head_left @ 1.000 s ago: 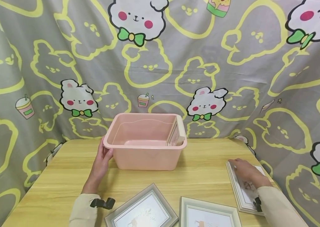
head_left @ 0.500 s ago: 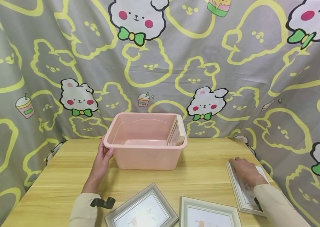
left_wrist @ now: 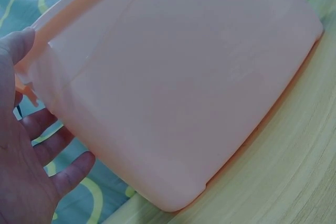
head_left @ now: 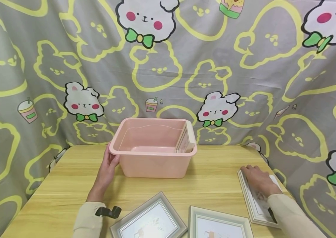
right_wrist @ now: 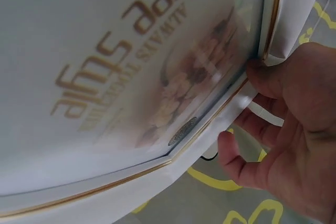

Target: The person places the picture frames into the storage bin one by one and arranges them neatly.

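At the back middle of the table stands a pink plastic tub point(head_left: 153, 167). My left hand point(head_left: 107, 167) grips its front left corner; in the left wrist view the thumb lies on the rim and the other fingers are beside and behind the wall. A white picture frame point(head_left: 255, 205) lies at the table's right edge, under my right hand point(head_left: 258, 180). The right wrist view shows the thumb on that frame's border and the fingers around its outer edge; its print has brown lettering and flowers. Inside the tub, a cream picture frame point(head_left: 186, 138) stands upright against the right wall.
Two more picture frames lie at the front of the table: a grey-silver frame point(head_left: 168, 205), turned at an angle, and a pale greenish-cream frame point(head_left: 220, 213) beside it. A patterned grey curtain point(head_left: 162, 82) hangs close behind the wooden table point(head_left: 75, 172) and along both sides.
My right hand and forearm have shifted slightly on the white picture frame over the last second. My left hand, the tub and the other picture frames stay in place.
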A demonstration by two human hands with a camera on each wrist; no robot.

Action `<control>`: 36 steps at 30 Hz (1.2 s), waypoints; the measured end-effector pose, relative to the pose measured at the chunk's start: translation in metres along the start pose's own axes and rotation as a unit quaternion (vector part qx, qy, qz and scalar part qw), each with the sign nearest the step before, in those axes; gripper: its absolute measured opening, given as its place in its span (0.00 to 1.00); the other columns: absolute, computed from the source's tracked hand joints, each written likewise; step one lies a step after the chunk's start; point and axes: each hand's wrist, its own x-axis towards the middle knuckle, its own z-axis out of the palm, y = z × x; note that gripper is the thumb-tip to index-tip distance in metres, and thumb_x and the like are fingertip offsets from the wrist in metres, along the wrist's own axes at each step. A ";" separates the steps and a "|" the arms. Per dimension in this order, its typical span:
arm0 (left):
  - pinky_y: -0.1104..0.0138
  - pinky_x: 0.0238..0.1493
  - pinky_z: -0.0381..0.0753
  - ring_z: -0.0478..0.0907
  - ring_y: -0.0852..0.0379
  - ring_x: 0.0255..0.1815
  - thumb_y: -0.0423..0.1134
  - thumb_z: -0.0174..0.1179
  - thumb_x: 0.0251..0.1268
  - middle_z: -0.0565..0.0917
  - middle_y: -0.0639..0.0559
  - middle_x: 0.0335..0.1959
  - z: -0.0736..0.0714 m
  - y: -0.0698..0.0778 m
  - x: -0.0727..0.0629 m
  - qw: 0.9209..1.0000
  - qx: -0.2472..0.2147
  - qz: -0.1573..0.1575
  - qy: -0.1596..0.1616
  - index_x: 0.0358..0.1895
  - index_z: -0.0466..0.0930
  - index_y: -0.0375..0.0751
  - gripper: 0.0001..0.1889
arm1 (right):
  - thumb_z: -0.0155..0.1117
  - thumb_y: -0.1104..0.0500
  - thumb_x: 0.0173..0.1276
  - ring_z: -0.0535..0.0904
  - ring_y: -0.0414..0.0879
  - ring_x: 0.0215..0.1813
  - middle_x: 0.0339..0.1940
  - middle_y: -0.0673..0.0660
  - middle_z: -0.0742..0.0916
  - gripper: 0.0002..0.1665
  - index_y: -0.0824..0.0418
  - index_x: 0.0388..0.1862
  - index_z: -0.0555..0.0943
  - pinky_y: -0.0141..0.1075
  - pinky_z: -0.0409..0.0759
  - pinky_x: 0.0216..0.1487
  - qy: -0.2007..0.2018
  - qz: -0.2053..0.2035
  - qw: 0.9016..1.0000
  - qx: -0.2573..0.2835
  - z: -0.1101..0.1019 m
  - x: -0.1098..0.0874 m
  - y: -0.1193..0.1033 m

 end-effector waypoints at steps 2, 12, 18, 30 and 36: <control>0.85 0.55 0.70 0.44 0.41 0.79 0.40 0.43 0.79 0.47 0.45 0.80 0.000 0.001 0.000 1.000 0.001 0.000 0.002 0.79 0.37 0.53 0.33 | 0.47 0.65 0.71 0.76 0.65 0.50 0.49 0.64 0.82 0.15 0.57 0.54 0.74 0.67 0.69 0.33 0.010 -0.002 1.000 -0.009 -0.001 0.000 0.001; 0.85 0.56 0.70 0.44 0.41 0.79 0.40 0.43 0.79 0.46 0.46 0.80 0.000 0.001 0.001 1.000 -0.006 -0.004 -0.002 0.79 0.37 0.53 0.33 | 0.45 0.66 0.72 0.76 0.63 0.51 0.50 0.62 0.82 0.17 0.55 0.56 0.74 0.63 0.69 0.37 0.056 -0.005 0.998 -0.033 -0.003 -0.001 0.007; 0.85 0.55 0.70 0.44 0.41 0.79 0.40 0.43 0.79 0.46 0.45 0.80 -0.001 0.000 0.000 1.000 -0.005 -0.008 0.000 0.79 0.37 0.53 0.33 | 0.45 0.67 0.73 0.81 0.59 0.44 0.46 0.59 0.82 0.18 0.53 0.56 0.73 0.73 0.67 0.41 0.083 -0.022 0.995 -0.041 -0.005 -0.004 0.011; 0.85 0.55 0.69 0.44 0.41 0.79 0.43 0.43 0.78 0.46 0.45 0.80 -0.001 0.001 0.001 1.000 0.007 -0.010 -0.002 0.79 0.37 0.55 0.34 | 0.53 0.69 0.69 0.79 0.60 0.49 0.47 0.59 0.82 0.20 0.55 0.58 0.75 0.68 0.71 0.44 0.132 -0.067 0.988 -0.045 -0.018 -0.005 0.013; 0.85 0.56 0.69 0.45 0.41 0.79 0.41 0.43 0.78 0.46 0.45 0.80 -0.001 0.001 0.000 1.000 0.000 -0.009 -0.002 0.79 0.37 0.54 0.33 | 0.61 0.67 0.64 0.78 0.60 0.53 0.50 0.58 0.82 0.24 0.53 0.59 0.76 0.68 0.70 0.44 0.133 -0.062 0.989 -0.034 -0.026 -0.006 0.015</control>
